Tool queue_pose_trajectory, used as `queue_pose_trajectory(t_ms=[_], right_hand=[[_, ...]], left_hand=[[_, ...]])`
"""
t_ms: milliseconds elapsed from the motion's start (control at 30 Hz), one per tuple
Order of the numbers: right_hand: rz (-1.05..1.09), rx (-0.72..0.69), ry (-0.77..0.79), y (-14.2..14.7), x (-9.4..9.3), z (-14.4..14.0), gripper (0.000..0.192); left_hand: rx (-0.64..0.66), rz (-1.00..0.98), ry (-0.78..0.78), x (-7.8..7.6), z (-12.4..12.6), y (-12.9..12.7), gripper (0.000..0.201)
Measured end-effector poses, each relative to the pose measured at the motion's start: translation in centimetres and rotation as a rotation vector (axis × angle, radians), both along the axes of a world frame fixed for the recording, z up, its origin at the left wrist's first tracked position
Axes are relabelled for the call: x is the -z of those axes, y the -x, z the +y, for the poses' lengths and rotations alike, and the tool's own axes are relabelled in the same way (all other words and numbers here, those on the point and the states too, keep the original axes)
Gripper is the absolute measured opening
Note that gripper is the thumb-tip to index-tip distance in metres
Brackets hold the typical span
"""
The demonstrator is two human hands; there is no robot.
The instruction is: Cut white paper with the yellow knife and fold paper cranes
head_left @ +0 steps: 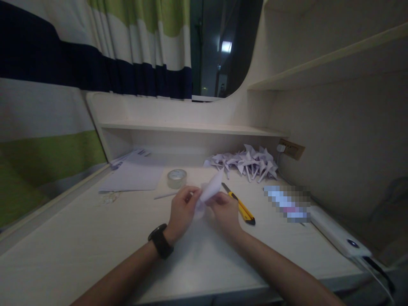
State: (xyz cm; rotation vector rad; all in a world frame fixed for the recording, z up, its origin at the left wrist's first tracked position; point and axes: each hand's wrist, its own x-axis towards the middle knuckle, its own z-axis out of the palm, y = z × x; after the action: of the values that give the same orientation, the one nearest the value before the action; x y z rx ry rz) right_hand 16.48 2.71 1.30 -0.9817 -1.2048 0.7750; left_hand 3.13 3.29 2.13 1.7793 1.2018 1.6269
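Observation:
A folded piece of white paper point(213, 187) is held up between both hands over the desk. My left hand point(185, 209), with a dark watch on its wrist, pinches the paper's left side. On the right side, my right hand point(225, 210) grips it with thumb and fingers. Just beyond my right hand lies a yellow utility knife point(244, 208), its blade end pointing away from me. A roll of clear tape point(177, 178) rests beyond my left hand. A thin white paper stick point(166, 194) lies partly behind that hand.
Several white paper pinwheels point(251, 162) are heaped at the back right. White paper sheets point(132, 172) are stacked at the back left. A pixelated device point(287, 204) and a white power strip point(338, 233) with cables lie at the right. A shelf point(191, 128) overhangs the desk's back.

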Motion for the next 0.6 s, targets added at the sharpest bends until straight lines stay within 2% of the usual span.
queue_pose_trajectory(t_ms=[167, 267, 433, 500, 600], right_hand=[[-0.034, -0.034, 0.032, -0.3, 0.3, 0.6, 0.004], [0.049, -0.065, 0.061, -0.5, 0.4, 1.1, 0.006], [0.240, -0.124, 0.120, -0.9, 0.7, 2.0, 0.019], [0.272, -0.141, 0.134, -1.2, 0.8, 2.2, 0.021], [0.286, -0.139, 0.141, -1.4, 0.7, 2.4, 0.021]], left_hand=[[-0.010, 0.051, -0.034, -0.3, 0.0, -0.2, 0.018], [-0.031, 0.058, -0.064, -0.9, 0.7, 0.4, 0.024], [-0.247, 0.012, -0.146, -2.3, 3.0, 2.8, 0.030], [-0.234, 0.063, -0.159, -2.6, 3.4, 3.3, 0.026], [-0.093, 0.190, -0.225, -2.5, 2.9, 3.2, 0.020]])
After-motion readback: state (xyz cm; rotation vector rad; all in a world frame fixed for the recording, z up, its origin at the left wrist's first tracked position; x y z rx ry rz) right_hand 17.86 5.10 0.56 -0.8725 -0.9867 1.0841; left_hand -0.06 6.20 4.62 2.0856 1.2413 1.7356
